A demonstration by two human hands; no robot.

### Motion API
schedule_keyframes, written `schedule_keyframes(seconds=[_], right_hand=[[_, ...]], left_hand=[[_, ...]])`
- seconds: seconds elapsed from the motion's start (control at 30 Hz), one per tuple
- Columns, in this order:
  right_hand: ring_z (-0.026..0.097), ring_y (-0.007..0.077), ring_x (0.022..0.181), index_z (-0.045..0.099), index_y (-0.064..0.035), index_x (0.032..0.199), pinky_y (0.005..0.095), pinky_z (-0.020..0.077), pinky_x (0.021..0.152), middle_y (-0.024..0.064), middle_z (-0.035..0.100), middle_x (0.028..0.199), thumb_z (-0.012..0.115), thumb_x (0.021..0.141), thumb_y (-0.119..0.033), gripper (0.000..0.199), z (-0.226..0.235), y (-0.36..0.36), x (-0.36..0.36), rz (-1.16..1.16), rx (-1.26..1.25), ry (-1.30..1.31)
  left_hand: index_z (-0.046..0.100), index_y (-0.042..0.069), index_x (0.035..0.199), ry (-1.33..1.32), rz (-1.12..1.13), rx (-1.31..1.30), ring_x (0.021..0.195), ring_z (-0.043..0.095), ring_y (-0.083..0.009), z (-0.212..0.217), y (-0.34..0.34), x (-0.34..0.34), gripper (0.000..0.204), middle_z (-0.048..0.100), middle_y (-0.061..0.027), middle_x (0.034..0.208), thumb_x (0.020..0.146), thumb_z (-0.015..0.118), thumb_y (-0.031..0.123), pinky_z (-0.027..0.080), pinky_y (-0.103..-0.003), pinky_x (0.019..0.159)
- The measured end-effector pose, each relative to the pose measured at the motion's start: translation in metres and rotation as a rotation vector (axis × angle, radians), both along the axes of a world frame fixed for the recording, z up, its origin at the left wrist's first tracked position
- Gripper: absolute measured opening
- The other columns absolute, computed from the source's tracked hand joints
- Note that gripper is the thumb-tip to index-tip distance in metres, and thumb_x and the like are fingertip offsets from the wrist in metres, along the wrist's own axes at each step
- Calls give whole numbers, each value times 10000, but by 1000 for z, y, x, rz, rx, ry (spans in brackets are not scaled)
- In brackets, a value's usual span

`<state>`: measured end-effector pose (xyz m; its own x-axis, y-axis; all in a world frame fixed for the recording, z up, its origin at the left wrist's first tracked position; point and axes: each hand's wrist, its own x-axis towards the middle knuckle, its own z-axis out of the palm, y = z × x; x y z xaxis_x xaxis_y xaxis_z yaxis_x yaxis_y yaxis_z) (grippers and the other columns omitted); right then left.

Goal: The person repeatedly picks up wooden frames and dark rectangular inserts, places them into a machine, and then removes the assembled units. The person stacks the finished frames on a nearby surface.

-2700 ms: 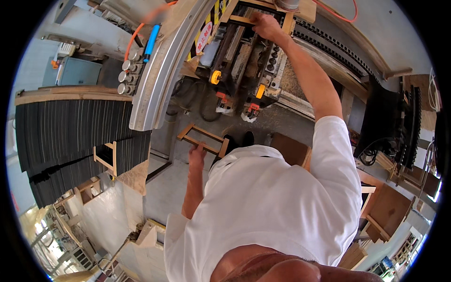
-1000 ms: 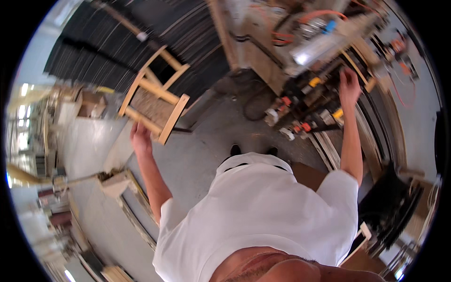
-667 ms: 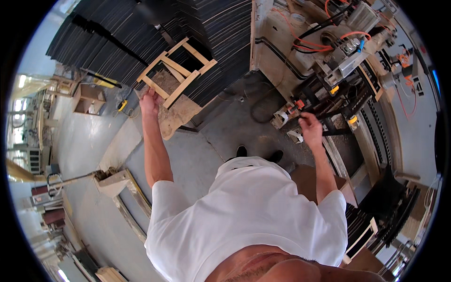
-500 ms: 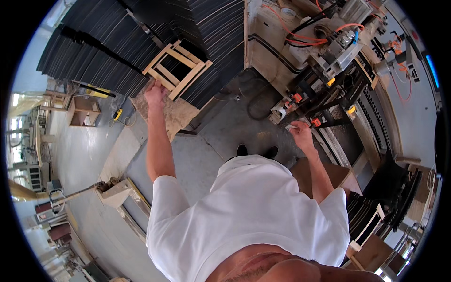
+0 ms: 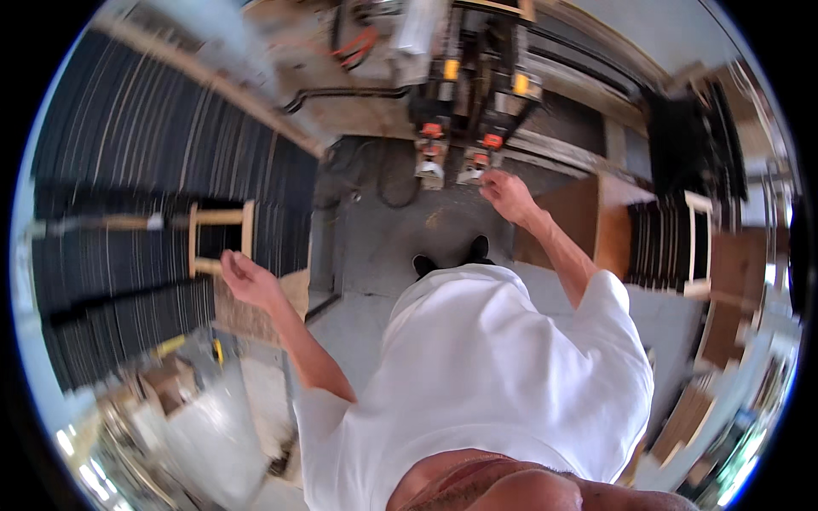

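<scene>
A light wooden frame (image 5: pixel 248 232) lies against the stacked black panels at the left. My left hand (image 5: pixel 249 279) is just beside its near corner, fingers loosely bent and slightly apart, with nothing visible in them. The hand looks blurred. My right hand (image 5: pixel 509 196) is at the near end of a machine arm with an orange part (image 5: pixel 492 140). Its thumb and fingers are pinched together there; whatever they hold is too small to make out. A second similar machine arm (image 5: pixel 432 132) stands to its left.
Tall rows of black panels (image 5: pixel 153 119) fill the left side. Beyond my hands is a machine bench with a dark hose (image 5: pixel 341 92). At the right stand a brown board box (image 5: pixel 609 221) and another stack of black panels with a pale wooden frame (image 5: pixel 699 243). My feet are on grey floor (image 5: pixel 358 315).
The view has turned to the right, so the machine arms now lie straight ahead. My left hand has come off the wooden frame. My right hand stays near the machine arm.
</scene>
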<state>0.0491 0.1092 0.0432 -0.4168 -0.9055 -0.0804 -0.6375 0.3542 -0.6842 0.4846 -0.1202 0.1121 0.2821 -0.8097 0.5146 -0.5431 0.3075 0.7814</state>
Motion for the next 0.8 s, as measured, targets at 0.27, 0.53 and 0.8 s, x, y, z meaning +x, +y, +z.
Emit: schedule_keyframes(seconds=[0.27, 0.53, 0.8], right_hand=[[604, 348, 1064, 623, -70, 1088, 416, 499, 904, 161, 639, 1130, 665, 834, -100, 259, 141, 107, -96, -259, -309, 486], [567, 345, 1099, 590, -44, 1097, 425, 448, 912, 144, 614, 1182, 660, 856, -195, 294, 192, 313, -166, -839, 192, 816], [626, 376, 912, 586, -108, 1082, 442, 483, 758, 166, 668, 946, 623, 891, -165, 203, 149, 364, -168, -1049, 60, 418]], left_hand=[[627, -3, 1133, 408, -803, 595, 937, 629, -148, -77, 86, -208, 226, 657, -79, 1039, 956, 590, 132, 532, -284, 815], [622, 25, 1142, 458, -917, 894, 933, 642, -134, -76, 96, -330, 237, 661, -61, 1054, 958, 597, 172, 538, -266, 790], [589, 1, 1187, 409, -985, 895, 940, 652, -177, -61, 48, -437, 312, 655, -101, 1085, 967, 588, 222, 552, -303, 794]])
